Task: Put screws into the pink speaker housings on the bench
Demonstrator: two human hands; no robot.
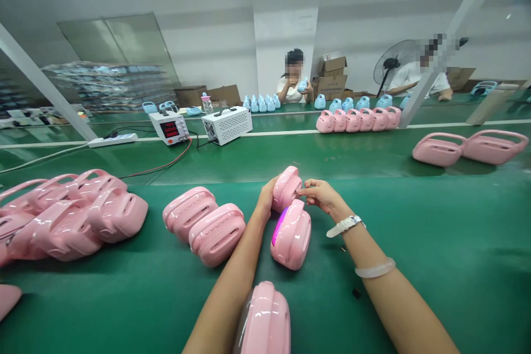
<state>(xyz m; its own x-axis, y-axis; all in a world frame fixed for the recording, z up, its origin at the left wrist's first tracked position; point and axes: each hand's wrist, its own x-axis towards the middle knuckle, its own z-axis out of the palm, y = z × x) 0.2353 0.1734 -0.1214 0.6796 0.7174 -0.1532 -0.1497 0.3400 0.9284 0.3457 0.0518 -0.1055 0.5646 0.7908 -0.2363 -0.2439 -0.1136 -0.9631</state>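
My left hand (pixel 267 194) is wrapped round the far side of a pink portable speaker (pixel 286 185) with a carry handle, holding it on the green bench. At that speaker's right side are the pinched fingertips of my right hand (pixel 322 194); whatever is between them is too small to make out. Just nearer stands a second pink speaker (pixel 296 238), its left face glowing purple (pixel 279 227). Another pink speaker (pixel 267 323) is close to me at the bottom edge. Two more, a front one (pixel 219 232) and a rear one (pixel 188 211), rest left of my left forearm.
Several pink speakers (pixel 70 221) crowd the left. A power supply (pixel 169 127) with a red cable and a white vented box (pixel 228 124) stand beyond. Small black pieces (pixel 356 293) lie near my right forearm. Across the bench, a co-worker (pixel 294 86) holds a blue speaker.
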